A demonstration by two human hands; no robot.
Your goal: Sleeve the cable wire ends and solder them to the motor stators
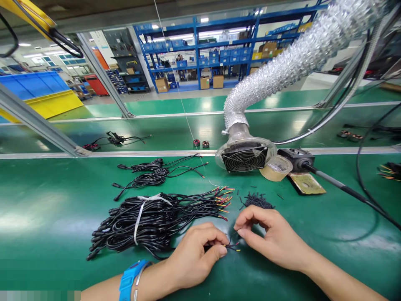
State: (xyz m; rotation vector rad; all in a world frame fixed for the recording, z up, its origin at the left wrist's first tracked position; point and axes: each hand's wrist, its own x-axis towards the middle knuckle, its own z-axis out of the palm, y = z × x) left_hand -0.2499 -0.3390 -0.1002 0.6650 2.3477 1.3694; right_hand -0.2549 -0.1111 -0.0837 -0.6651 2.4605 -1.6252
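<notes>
Big bundle: A big bundle of black cables (122, 221) lies on the green counter (37, 200), with a white band (138, 221) around it.
Left hand: The left hand (200, 251) is just to the right of the bundle's near side. Its thumb and finger pinch one black cable (232, 247) close to its end.
Held cable: Its thin wires poke out past the left hand, right of the bundle. I see red and yellow tips and dark bits. They are too small to tell if the dark bits are tubes.
Right hand: The right hand (272, 238) is farther right of the bundle. Its thumb and finger tips are near each other, next to the held wires. I cannot tell if they hold something tiny.
Small tubes: A pile of small black tubes (258, 201) sits right of the bundle, past its wire tips. Lots are there to use.
Done so far: The held cable looks partway done, at most. Two more cables (153, 177) lie behind the bundle, but I cannot tell if their tips are done.
Left to do: The bundle's wire ends (223, 200) fan out on its right side, and they look bare. So most cables look not done.
Soldering iron: The soldering iron (332, 182) rests in its stand (296, 159), far right of the bundle.
</notes>
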